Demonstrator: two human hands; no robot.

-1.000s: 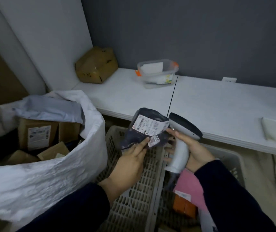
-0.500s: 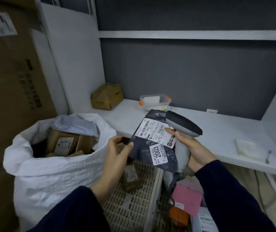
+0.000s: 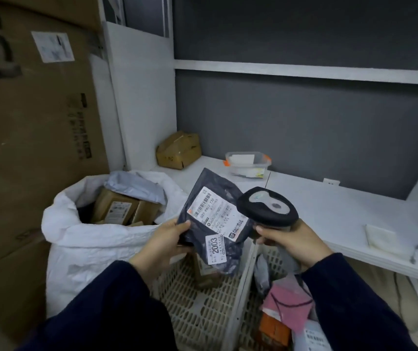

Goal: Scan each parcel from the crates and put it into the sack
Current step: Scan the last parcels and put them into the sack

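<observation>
My left hand [image 3: 163, 240] grips the lower left edge of a dark grey poly-bag parcel [image 3: 209, 196] with white labels, held upright above the crates. Just right of it, my right hand [image 3: 291, 243] grips the handle of a scanner [image 3: 266, 211] whose black head faces the parcel's label. The white sack [image 3: 96, 244] stands open at the left, holding several cardboard parcels and a grey bag. Below my hands are two cream slatted crates [image 3: 202, 317]; the left one holds a brown parcel [image 3: 204, 273], the right one a pink parcel [image 3: 289, 309], an orange one and others.
A white counter [image 3: 342, 211] runs behind the crates, bearing a cardboard box [image 3: 178, 149], a clear plastic tub [image 3: 247, 163] and a white pad at the right. Large cardboard cartons [image 3: 33, 138] stand at the left behind the sack.
The view has tilted up. The parcel has been raised and turned label-up; my left hand shifted its hold to the parcel's lower left edge, and the scanner head now sits beside the label.
</observation>
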